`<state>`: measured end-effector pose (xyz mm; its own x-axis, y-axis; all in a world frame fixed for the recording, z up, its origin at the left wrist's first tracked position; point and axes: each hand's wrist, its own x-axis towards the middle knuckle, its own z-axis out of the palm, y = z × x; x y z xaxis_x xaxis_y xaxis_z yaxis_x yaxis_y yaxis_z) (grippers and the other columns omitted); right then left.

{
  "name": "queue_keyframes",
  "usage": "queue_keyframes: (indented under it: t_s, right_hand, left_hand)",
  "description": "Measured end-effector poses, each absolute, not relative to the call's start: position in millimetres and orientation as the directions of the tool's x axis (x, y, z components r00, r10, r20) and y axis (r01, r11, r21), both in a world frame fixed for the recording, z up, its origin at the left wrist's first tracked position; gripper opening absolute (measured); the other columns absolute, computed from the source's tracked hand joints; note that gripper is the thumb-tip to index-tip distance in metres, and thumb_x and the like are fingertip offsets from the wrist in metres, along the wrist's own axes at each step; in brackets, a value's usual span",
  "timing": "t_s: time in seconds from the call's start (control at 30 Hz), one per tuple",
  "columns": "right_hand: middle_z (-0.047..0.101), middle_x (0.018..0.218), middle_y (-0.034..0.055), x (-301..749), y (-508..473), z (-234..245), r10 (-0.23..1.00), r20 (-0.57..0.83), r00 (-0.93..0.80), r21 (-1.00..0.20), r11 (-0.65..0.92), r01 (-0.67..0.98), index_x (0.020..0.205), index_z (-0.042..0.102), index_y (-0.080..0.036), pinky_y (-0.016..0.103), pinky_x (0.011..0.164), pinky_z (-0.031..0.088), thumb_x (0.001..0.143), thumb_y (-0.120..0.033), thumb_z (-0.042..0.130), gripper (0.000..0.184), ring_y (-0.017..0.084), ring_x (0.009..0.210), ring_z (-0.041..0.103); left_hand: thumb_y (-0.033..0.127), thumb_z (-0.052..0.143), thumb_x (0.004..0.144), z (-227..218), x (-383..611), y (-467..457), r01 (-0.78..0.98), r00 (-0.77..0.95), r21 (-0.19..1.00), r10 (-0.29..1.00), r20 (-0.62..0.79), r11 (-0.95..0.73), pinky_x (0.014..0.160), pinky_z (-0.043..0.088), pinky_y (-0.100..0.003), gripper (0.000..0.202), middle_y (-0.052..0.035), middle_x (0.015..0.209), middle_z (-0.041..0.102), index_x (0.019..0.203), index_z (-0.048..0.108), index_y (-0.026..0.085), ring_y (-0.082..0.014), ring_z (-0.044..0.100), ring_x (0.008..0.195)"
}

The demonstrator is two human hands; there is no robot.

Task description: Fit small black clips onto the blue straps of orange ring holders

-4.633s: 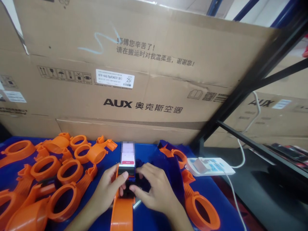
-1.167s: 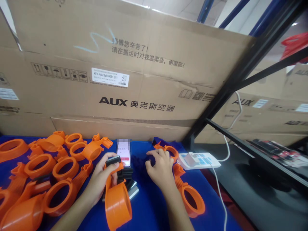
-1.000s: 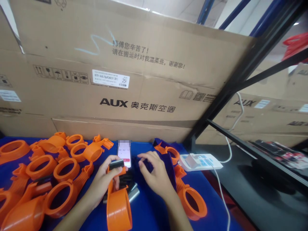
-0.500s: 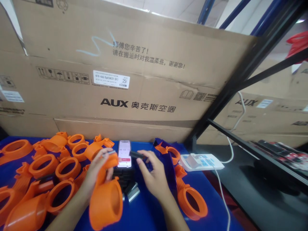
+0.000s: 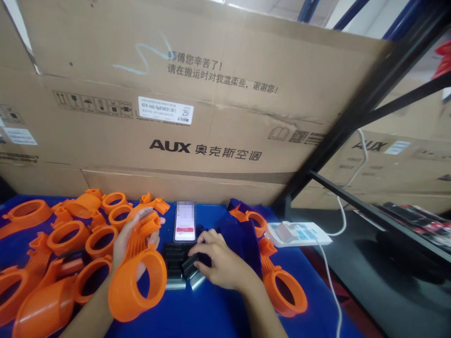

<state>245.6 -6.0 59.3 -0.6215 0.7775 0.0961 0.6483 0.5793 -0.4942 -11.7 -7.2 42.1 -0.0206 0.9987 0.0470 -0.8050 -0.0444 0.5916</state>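
My left hand point(image 5: 123, 241) is closed around the arm of an orange plastic ring holder point(image 5: 137, 284), whose wide ring hangs toward me. A greyish edge shows at the top of that arm, too small to name. My right hand point(image 5: 220, 263) reaches down to a small pile of black blocks point(image 5: 173, 258) with silvery edges. Its thumb and fingers pinch a short black block point(image 5: 190, 266) at the right side of the pile. A phone point(image 5: 185, 225) with a lit screen lies just behind the pile.
Several orange ring holders point(image 5: 68, 237) crowd the left of the blue table point(image 5: 197, 314). Another orange holder point(image 5: 286, 291) lies at the right, near a dark blue bag point(image 5: 243, 244). A white power strip point(image 5: 299, 234) with a cable sits by the black rack post point(image 5: 331, 145). Cardboard point(image 5: 211, 117) stands behind.
My right hand has come down from beside the phone to the pile of black blocks. The orange holder in my left hand has shifted left and turned, its ring opening facing me more.
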Motion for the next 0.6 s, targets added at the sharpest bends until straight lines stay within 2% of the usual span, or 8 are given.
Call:
queue_keyframes:
  t_s: [0.23, 0.43, 0.53, 0.6]
  right_hand:
    - [0.059, 0.102, 0.0052, 245.4, -8.7, 59.9, 0.802, 0.125, -0.584, -0.458, 0.569, 0.683, 0.094, 0.072, -0.025, 0.053, 0.098, 0.041, 0.079, -0.012, 0.073, 0.02, 0.028, 0.1, 0.052]
    - [0.059, 0.103, 0.0051, 241.7, -11.3, 57.2, 0.798, 0.14, -0.586, -0.463, 0.576, 0.674, 0.095, 0.072, -0.025, 0.052, 0.097, 0.042, 0.076, -0.015, 0.077, 0.023, 0.027, 0.098, 0.052]
    - [0.06, 0.104, 0.0053, 241.1, -12.1, 59.4, 0.797, 0.138, -0.589, -0.471, 0.576, 0.669, 0.099, 0.072, -0.025, 0.051, 0.096, 0.043, 0.075, -0.016, 0.08, 0.027, 0.028, 0.1, 0.053]
    - [0.061, 0.105, 0.0055, 241.6, -12.7, 64.4, 0.798, 0.155, -0.583, -0.489, 0.575, 0.656, 0.101, 0.071, -0.025, 0.051, 0.096, 0.043, 0.078, -0.018, 0.079, 0.025, 0.029, 0.101, 0.053]
  left_hand:
    - [0.035, 0.06, 0.098, 50.8, -8.6, -12.4, -0.761, 0.006, 0.649, 1.0, 0.029, -0.014, 0.05, 0.055, -0.021, 0.02, -0.0069, 0.098, 0.074, 0.111, 0.065, 0.02, -0.0102, 0.062, 0.055]
    - [0.039, 0.063, 0.096, 49.9, -10.0, -10.8, -0.698, -0.038, 0.715, 0.999, -0.016, -0.015, 0.044, 0.05, -0.021, 0.026, -0.0065, 0.094, 0.075, 0.115, 0.062, 0.021, -0.0106, 0.061, 0.05]
    - [0.044, 0.062, 0.095, 48.6, -7.7, -9.4, -0.614, -0.033, 0.789, 0.999, -0.032, 0.005, 0.039, 0.046, -0.02, 0.034, -0.0068, 0.083, 0.075, 0.118, 0.058, 0.02, -0.0115, 0.058, 0.044]
    - [0.048, 0.063, 0.093, 46.2, -3.4, -8.9, -0.523, -0.022, 0.852, 0.999, -0.031, 0.015, 0.037, 0.042, -0.02, 0.038, -0.0034, 0.07, 0.072, 0.119, 0.055, 0.021, -0.0122, 0.055, 0.039]
